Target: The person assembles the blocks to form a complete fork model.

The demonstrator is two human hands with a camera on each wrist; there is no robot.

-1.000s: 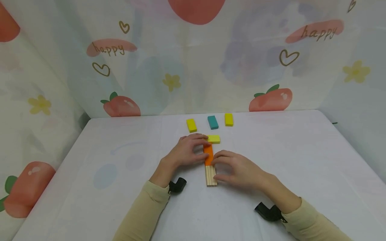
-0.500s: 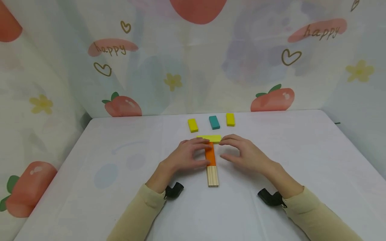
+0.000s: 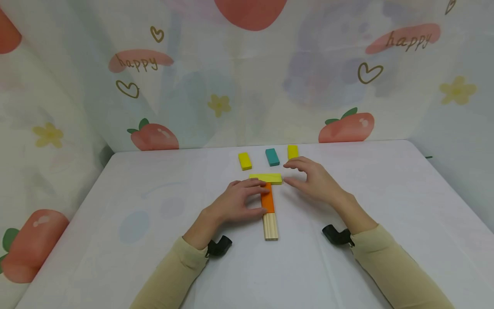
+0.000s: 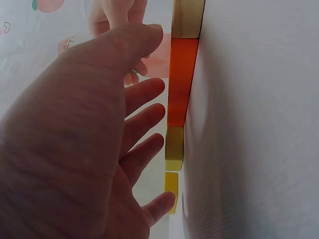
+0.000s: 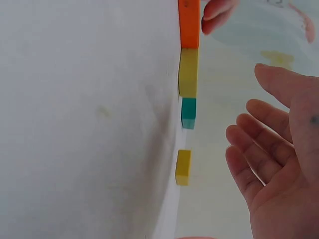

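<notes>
On the white table a plain wooden block (image 3: 271, 227) and an orange block (image 3: 268, 204) lie end to end. A lime-yellow block (image 3: 270, 178) lies crosswise at the orange block's far end, forming a T. My left hand (image 3: 240, 200) hovers at the orange block, fingers spread and loosely bent; the left wrist view shows a gap between fingertips and the orange block (image 4: 182, 82). My right hand (image 3: 319, 181) is in the air just right of the lime-yellow block, fingers relaxed around nothing. It partly covers the back right yellow block (image 3: 293, 151).
Behind the T lie a yellow block (image 3: 245, 161) at left and a teal block (image 3: 272, 157) in the middle. A printed cloth wall (image 3: 262, 124) rises along the table's back edge. Black wrist cameras (image 3: 220, 246) hang at both cuffs.
My right hand has moved from beside the plain and orange blocks, away past the lime-yellow block toward the back. My left hand has shifted slightly nearer, uncovering more of the lime-yellow block.
</notes>
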